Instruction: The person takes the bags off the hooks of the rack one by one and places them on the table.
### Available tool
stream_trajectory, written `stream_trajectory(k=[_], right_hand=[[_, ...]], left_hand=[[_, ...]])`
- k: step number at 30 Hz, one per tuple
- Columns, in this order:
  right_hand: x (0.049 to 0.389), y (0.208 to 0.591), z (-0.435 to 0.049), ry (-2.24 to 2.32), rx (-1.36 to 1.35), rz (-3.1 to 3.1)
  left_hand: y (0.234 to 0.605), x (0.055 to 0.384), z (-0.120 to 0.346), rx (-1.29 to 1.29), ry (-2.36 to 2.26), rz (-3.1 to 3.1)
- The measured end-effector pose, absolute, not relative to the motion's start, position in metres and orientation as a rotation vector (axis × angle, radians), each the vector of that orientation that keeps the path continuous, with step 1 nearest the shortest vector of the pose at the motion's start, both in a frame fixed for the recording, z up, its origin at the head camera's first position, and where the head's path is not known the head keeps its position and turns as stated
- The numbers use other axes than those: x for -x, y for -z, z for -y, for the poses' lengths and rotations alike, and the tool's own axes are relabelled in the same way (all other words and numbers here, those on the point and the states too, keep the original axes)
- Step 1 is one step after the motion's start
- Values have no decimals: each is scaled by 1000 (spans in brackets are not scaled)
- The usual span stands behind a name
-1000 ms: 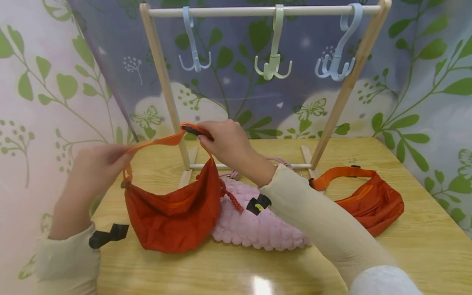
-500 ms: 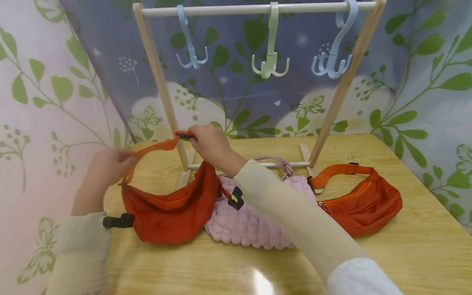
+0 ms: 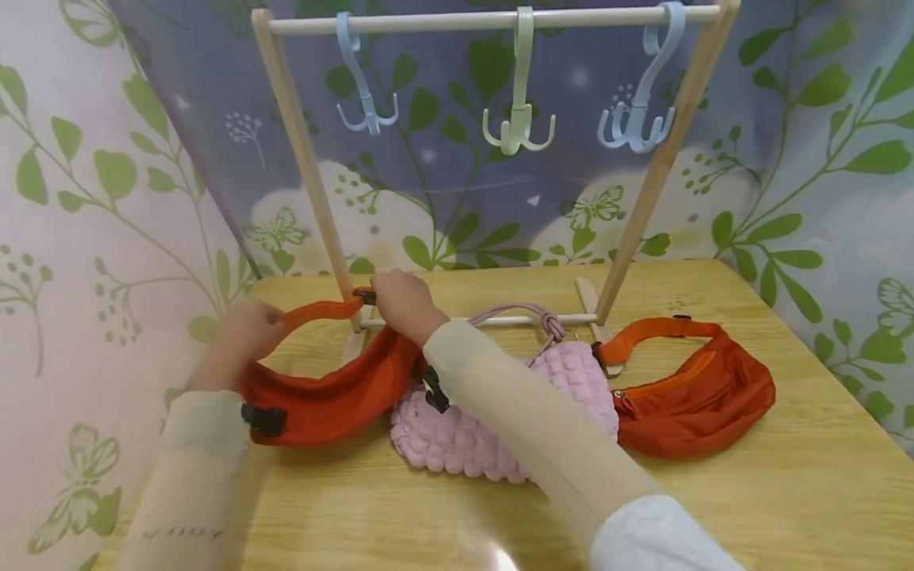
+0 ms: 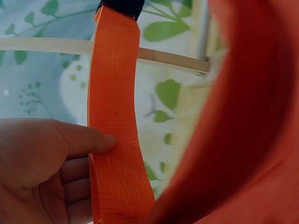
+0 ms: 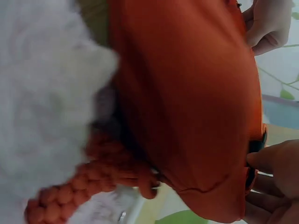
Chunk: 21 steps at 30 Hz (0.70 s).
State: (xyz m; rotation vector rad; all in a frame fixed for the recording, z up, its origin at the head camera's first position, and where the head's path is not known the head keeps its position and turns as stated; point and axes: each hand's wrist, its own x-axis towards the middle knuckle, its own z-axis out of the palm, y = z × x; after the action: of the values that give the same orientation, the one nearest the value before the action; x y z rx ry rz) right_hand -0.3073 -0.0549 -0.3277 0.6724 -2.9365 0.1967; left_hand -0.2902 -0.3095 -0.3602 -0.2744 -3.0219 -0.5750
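Observation:
A red-orange shoulder bag (image 3: 328,400) hangs by its orange webbing strap (image 3: 324,311) between my hands on the left side of the table. My left hand (image 3: 246,337) pinches the strap, its thumb (image 4: 100,142) lying across the webbing in the left wrist view. At the strap's other end my right hand (image 3: 407,301) pinches the part beside a dark buckle (image 3: 366,296). In the right wrist view the bag's body (image 5: 187,107) fills the middle, with a braided red cord (image 5: 60,198) dangling from its end.
A pink puffy bag (image 3: 457,436) lies mid-table under my right forearm. Right of it lies a second red-orange bag (image 3: 693,404). Behind stands a wooden rack with a white bar (image 3: 443,21), carrying two blue hooks (image 3: 367,111) and a green hook (image 3: 517,127). A patterned wall borders the left.
Both hands have lowered the bag towards the table, and the strap has come down with it. My left hand has shifted right, and my right forearm has moved left.

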Motion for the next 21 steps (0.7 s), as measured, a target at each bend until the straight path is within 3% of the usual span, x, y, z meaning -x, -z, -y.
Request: stream_trajectory(k=[21], right_hand=[[311,354,63,87,-805,3070]], left_hand=[[377,301,297,305,443,3212]])
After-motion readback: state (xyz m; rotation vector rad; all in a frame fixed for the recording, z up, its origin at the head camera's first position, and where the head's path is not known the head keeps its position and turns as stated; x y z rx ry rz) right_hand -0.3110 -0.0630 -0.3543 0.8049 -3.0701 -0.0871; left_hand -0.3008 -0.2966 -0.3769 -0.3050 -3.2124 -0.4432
